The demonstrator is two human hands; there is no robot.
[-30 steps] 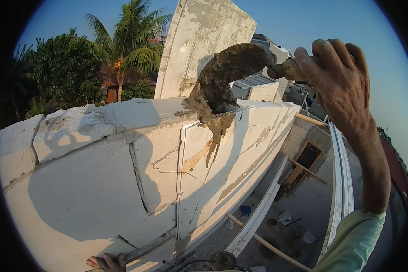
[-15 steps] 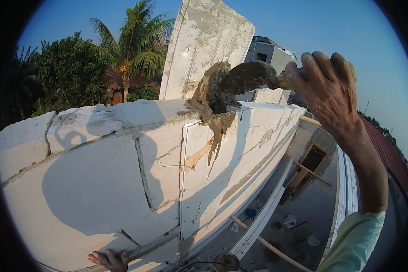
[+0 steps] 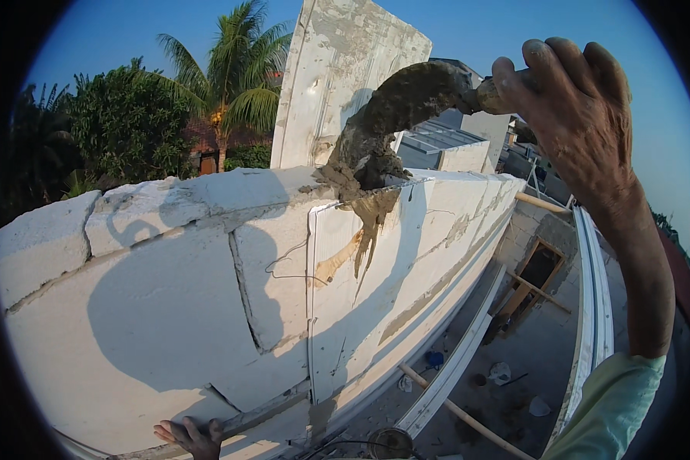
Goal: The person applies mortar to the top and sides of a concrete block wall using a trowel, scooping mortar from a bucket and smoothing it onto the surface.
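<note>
High on the right, my right hand (image 3: 583, 123) is closed round the handle of a trowel (image 3: 418, 92). Its dark, mortar-coated blade curves down to the left, and the tip presses into wet mortar (image 3: 345, 180) on top of a white block wall (image 3: 184, 307). Some mortar runs down the wall's face in a streak (image 3: 372, 218). Behind it rises an upright white slab (image 3: 337, 69) smeared with dried mortar. At the lower left, my left hand (image 3: 192, 438) lies with spread fingers against the wall, beside a long ledge or bar (image 3: 264, 415), holding nothing.
A thin wire (image 3: 295, 276) sticks out of the wall's face. Far below on the right are long pale metal beams (image 3: 452, 376), a wooden pole (image 3: 468, 418) and a framed opening (image 3: 529, 280). A palm (image 3: 222, 84) stands beyond the wall.
My right hand has tilted the trowel's handle slightly up and right, and the blade now stands more arched above the mortar. My left hand stays by the wall.
</note>
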